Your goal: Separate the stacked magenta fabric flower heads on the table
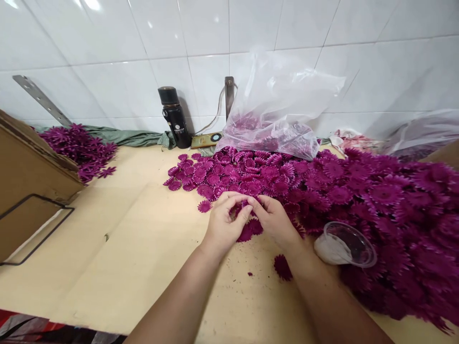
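My left hand (229, 217) and my right hand (270, 215) meet above the front of a heap of purple artificial flower heads (251, 177). Both are closed, thumbs and fingertips pinched together. A bit of a purple flower piece (244, 203) shows between the fingertips; the fingers hide most of it. Just below the hands, a few flower heads (247, 233) lie on the table. One dark flower head (283, 267) rests beside my right forearm. To the right, a clear plastic cup (364, 260) with whitish contents lies tilted against a larger pile of flowers (390, 224).
On the pale tabletop (89, 239), a cardboard box (32, 172) with a black wire frame (43, 198) stands left, beside narrow-petalled purple pieces (82, 150). Against the tiled wall are a black bottle (175, 119), a gold-coloured device (204, 140) and a clear plastic bag (279, 110).
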`<action>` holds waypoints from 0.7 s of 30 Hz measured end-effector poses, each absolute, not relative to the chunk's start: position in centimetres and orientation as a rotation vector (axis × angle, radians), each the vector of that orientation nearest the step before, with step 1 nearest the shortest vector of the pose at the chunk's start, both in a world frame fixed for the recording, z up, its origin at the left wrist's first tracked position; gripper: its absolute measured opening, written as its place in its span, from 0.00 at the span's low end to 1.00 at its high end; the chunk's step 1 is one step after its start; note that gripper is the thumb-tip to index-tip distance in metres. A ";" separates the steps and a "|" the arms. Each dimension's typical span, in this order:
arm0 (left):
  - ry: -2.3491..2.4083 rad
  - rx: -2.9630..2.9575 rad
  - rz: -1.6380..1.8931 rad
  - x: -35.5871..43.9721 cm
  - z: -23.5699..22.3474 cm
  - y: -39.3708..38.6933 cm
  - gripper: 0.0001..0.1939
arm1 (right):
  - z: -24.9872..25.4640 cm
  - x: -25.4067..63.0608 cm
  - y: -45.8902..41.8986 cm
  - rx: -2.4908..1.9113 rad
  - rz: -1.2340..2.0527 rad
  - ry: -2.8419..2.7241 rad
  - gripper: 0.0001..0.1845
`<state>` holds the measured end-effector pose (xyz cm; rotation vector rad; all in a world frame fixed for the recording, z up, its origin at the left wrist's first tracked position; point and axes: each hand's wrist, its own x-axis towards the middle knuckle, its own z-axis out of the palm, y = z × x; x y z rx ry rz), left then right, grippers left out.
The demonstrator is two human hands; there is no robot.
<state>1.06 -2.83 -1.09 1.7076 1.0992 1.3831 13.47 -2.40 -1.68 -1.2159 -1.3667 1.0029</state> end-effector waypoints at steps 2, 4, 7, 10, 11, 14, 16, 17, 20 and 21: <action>1.093 1.622 1.368 1.2 -1.2 -2.7 0.04 | -1.9 13.3 -2.3 -1.228 1.012 -1.341 0.18; 1.094 1.500 1.360 1.2 -1.3 -2.5 0.03 | -2.1 13.1 -2.2 -1.222 1.041 -1.333 0.20; 1.068 1.199 1.331 0.8 -1.2 -2.1 0.05 | -2.0 12.6 -2.5 -1.142 1.110 -1.378 0.18; 1.028 0.844 1.326 0.3 -1.0 -1.8 0.09 | -1.5 12.1 -3.0 -1.083 1.127 -1.533 0.13; 1.023 0.754 1.337 0.2 -1.0 -1.7 0.09 | -1.4 12.0 -3.1 -1.081 1.107 -1.606 0.12; 1.015 0.580 1.384 0.2 -0.7 -1.5 0.10 | -0.9 11.8 -3.4 -1.075 1.001 -1.783 0.11; 1.009 0.509 1.411 0.5 -0.6 -1.5 0.09 | -0.7 11.7 -3.4 -1.059 0.943 -1.835 0.12; 1.009 0.488 1.417 0.7 -0.5 -1.5 0.09 | -0.6 11.8 -3.4 -1.052 0.927 -1.853 0.12; 1.015 0.468 1.425 1.2 -0.5 -1.6 0.09 | -0.4 12.0 -3.4 -1.042 0.921 -1.899 0.13; 1.015 0.471 1.428 1.3 -0.5 -1.7 0.09 | -0.3 12.1 -3.4 -1.045 0.935 -1.912 0.14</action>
